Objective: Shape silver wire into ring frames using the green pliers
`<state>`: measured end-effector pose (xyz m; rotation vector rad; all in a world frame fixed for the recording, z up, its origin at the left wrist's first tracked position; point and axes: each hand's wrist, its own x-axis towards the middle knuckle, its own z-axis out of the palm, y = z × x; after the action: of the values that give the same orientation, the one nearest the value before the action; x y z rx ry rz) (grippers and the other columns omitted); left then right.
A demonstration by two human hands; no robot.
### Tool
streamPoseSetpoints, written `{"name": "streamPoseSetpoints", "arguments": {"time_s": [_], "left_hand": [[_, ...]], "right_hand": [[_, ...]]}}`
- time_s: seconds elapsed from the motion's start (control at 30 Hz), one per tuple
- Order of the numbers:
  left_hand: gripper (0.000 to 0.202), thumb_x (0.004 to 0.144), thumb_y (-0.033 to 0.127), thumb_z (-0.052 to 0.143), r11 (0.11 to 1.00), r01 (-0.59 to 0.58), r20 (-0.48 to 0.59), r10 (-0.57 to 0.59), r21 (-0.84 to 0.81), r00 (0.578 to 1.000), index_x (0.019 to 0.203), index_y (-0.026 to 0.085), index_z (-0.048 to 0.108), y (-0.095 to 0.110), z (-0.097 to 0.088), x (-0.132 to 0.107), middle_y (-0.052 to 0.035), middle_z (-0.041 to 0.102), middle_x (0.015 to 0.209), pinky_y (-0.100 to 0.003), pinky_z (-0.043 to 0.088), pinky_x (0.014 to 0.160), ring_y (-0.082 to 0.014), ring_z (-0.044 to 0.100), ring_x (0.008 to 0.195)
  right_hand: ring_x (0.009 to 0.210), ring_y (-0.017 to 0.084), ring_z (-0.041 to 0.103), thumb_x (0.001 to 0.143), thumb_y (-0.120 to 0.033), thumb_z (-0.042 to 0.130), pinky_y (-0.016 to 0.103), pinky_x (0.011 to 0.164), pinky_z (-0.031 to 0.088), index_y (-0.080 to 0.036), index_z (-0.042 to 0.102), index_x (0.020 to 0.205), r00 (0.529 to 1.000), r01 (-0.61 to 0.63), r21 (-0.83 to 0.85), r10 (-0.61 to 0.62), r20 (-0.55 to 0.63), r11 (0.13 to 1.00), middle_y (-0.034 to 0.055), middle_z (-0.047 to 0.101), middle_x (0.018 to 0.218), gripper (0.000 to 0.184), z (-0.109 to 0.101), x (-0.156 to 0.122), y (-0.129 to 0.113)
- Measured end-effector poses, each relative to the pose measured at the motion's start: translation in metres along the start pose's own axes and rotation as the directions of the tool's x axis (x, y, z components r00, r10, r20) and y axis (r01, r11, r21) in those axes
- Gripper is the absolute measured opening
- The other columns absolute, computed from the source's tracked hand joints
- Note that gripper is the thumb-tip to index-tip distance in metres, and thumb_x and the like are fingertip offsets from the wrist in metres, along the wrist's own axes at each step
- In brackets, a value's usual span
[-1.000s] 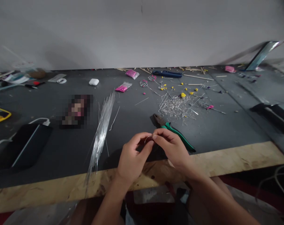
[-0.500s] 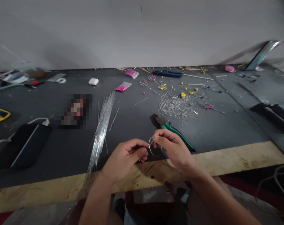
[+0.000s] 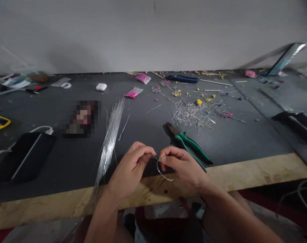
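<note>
My left hand (image 3: 129, 172) and my right hand (image 3: 181, 166) meet over the near edge of the dark table (image 3: 148, 121). Both pinch a thin wire loop (image 3: 161, 169) that curves down between them; the left fingertips hold one end, the right fingers the other. Green-handled pliers (image 3: 188, 143) lie just beyond my right hand, jaws pointing away to the left. A bundle of long straight wires (image 3: 109, 138) lies to the left of my left hand, running toward the table's front edge.
A heap of cut wire pieces (image 3: 194, 113) with yellow beads lies beyond the pliers. Pink bead bags (image 3: 134, 92), a white earbud case (image 3: 101, 86) and a blue tool (image 3: 181, 78) sit farther back. A black device (image 3: 26, 158) with a white cable lies at the left.
Both hands have dropped a little toward the table's front edge. The left hand let go of the loop half a second ago and has come back to pinch it again.
</note>
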<state>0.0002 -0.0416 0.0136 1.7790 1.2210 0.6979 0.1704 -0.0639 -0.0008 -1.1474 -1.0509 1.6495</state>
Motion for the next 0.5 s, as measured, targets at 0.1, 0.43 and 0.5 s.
{"name": "streamPoseSetpoints", "arguments": {"time_s": [0.1,0.43,0.5], "left_hand": [[0.017,0.088,0.029,0.047,1.0,0.016,-0.074,-0.017,-0.015,0.997,0.09,0.026,0.064,-0.003,0.001,0.0,-0.0023,0.055,0.098,-0.029,0.045,0.08,-0.0147,0.055,0.089],[0.027,0.081,0.041,0.054,0.866,0.272,-0.118,-0.349,-0.42,0.93,0.087,0.016,0.062,-0.006,0.026,0.006,-0.0027,0.063,0.075,-0.027,0.049,0.066,-0.0145,0.06,0.069],[0.027,0.082,0.04,0.054,0.856,0.278,-0.051,-0.332,-0.437,0.942,0.086,0.016,0.065,-0.003,0.028,0.005,-0.0027,0.065,0.074,-0.027,0.049,0.066,-0.0146,0.06,0.07]], "right_hand": [[0.061,0.011,0.047,0.078,-0.025,0.056,0.025,0.063,0.041,-0.02,0.057,0.068,1.0,-0.015,-0.032,0.014,-0.017,0.999,-0.0027,0.052,0.06,0.011,0.004,0.0,0.0],[0.067,0.013,0.053,0.081,-0.025,0.053,0.025,0.061,0.042,-0.02,0.061,0.077,0.918,0.186,-0.403,-0.304,-0.254,0.896,0.0004,0.059,0.073,0.01,0.001,0.008,0.01],[0.07,0.014,0.054,0.082,-0.022,0.052,0.025,0.064,0.043,-0.021,0.061,0.077,0.912,0.23,-0.461,-0.356,-0.206,0.857,0.0006,0.061,0.076,0.011,0.002,0.008,0.011]]}}
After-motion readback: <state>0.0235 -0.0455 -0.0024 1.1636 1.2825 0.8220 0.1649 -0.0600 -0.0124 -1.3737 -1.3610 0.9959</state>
